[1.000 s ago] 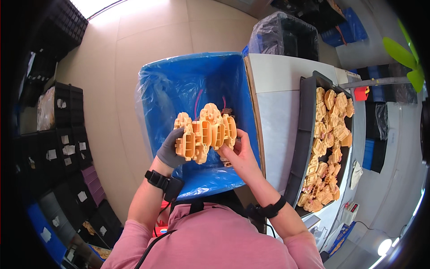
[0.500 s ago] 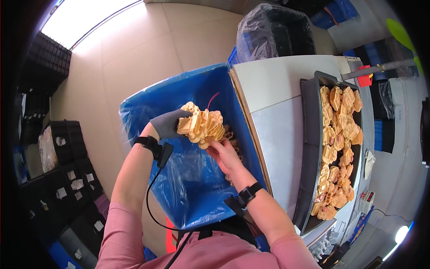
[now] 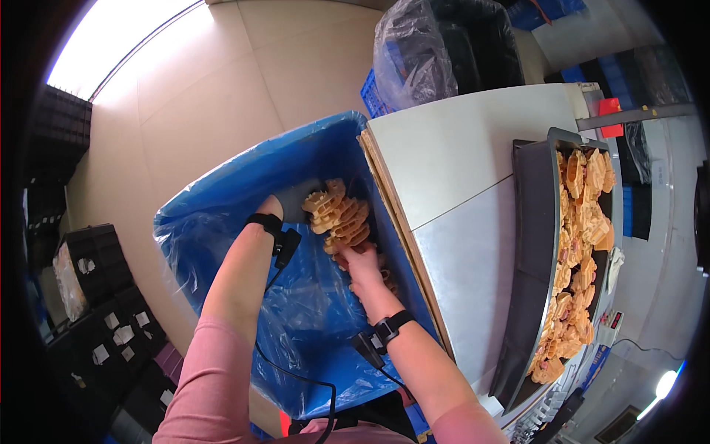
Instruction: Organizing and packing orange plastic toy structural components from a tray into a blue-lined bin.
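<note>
A stack of tan moulded pieces (image 3: 342,219), scalloped and nested together, is low inside the bin with the blue plastic liner (image 3: 310,348). My left hand (image 3: 296,203), in a grey glove, grips its left side; most of those fingers are hidden behind the stack and in shadow. Bare and curled, my right hand (image 3: 362,268) holds the stack's lower end between thumb and fingers. More tan pieces lie in the bin beside my right hand, partly covered by it.
Along the bin's right side runs the wooden edge of a pale table (image 3: 444,148). On it stands a long dark tray (image 3: 526,214) heaped with similar tan pieces (image 3: 584,244). Beyond is a dark bin with a clear liner (image 3: 410,55). Black crates (image 3: 103,274) are stacked at left.
Both hands have lowered the stack from above the bin's opening down into it. My view has shifted slightly, so the table and tray appear moved.
</note>
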The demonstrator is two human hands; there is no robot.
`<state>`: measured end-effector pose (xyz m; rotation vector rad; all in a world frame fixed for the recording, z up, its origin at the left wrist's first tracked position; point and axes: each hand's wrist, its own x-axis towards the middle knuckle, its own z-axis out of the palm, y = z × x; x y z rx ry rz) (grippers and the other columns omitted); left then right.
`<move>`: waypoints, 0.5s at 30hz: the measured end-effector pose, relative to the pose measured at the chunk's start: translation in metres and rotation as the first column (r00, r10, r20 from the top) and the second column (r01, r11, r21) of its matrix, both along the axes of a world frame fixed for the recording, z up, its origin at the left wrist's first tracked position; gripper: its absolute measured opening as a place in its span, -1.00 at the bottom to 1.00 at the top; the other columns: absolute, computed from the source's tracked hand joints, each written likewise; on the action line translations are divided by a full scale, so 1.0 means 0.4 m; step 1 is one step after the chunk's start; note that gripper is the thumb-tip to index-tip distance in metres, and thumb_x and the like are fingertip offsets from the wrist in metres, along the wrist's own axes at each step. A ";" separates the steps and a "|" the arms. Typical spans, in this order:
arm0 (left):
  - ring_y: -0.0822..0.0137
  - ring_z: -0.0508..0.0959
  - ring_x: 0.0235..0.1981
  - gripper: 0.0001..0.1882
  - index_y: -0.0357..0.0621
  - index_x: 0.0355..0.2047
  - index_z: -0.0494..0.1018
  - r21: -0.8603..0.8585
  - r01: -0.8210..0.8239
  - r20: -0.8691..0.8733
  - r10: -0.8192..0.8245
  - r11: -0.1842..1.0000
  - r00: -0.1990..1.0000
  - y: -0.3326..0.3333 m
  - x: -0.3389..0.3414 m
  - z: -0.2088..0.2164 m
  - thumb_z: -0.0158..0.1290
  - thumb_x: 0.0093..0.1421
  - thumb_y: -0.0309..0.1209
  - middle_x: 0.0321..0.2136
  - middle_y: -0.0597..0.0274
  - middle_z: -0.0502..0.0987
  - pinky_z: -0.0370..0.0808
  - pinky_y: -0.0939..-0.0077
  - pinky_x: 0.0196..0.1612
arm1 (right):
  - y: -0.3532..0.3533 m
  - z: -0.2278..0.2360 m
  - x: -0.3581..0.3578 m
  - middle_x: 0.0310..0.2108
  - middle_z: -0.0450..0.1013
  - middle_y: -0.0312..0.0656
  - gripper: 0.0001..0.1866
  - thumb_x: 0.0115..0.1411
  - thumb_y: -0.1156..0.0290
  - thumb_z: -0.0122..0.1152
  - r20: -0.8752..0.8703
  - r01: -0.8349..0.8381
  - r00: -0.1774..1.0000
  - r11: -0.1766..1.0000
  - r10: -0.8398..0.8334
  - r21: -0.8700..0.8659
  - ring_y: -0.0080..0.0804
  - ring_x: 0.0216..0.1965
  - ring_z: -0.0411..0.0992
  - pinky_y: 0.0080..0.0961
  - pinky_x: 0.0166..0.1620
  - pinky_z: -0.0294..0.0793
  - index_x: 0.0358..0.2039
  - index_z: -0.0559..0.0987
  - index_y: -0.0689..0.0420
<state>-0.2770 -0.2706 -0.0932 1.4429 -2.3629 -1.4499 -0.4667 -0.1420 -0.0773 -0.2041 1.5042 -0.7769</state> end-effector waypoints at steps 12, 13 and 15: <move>0.05 0.47 0.00 -0.63 -0.09 0.00 0.45 0.077 -0.473 0.098 0.466 0.877 0.879 -0.004 -0.076 -0.183 -0.23 0.31 -0.28 -0.06 -0.08 0.49 0.41 0.31 0.02 | 0.009 -0.124 0.047 -0.18 0.48 -0.15 -0.54 0.10 0.34 0.32 -0.475 -0.148 0.876 0.984 0.084 -0.098 -0.36 -0.23 0.46 -0.46 -0.13 0.41 -0.05 0.39 0.27; 0.05 0.47 0.00 -0.63 -0.09 0.00 0.45 0.080 -0.477 0.099 0.469 0.875 0.878 -0.007 -0.079 -0.218 -0.23 0.31 -0.28 -0.06 -0.08 0.49 0.41 0.31 0.02 | 0.016 -0.153 0.046 -0.17 0.47 -0.10 -0.52 0.10 0.33 0.31 -0.602 -0.180 0.789 0.983 0.119 -0.041 -0.32 -0.22 0.45 -0.43 -0.10 0.40 -0.04 0.37 0.29; 0.06 0.48 -0.03 -0.63 -0.10 0.02 0.43 -0.010 -0.414 0.326 0.394 0.910 0.859 -0.002 -0.036 -0.268 -0.19 0.31 -0.26 -0.05 -0.07 0.49 0.41 0.32 0.01 | 0.000 -0.135 0.064 -0.15 0.46 -0.05 -0.49 0.09 0.31 0.31 -0.609 -0.234 0.768 0.972 0.199 0.023 -0.30 -0.19 0.45 -0.42 -0.10 0.40 -0.03 0.36 0.31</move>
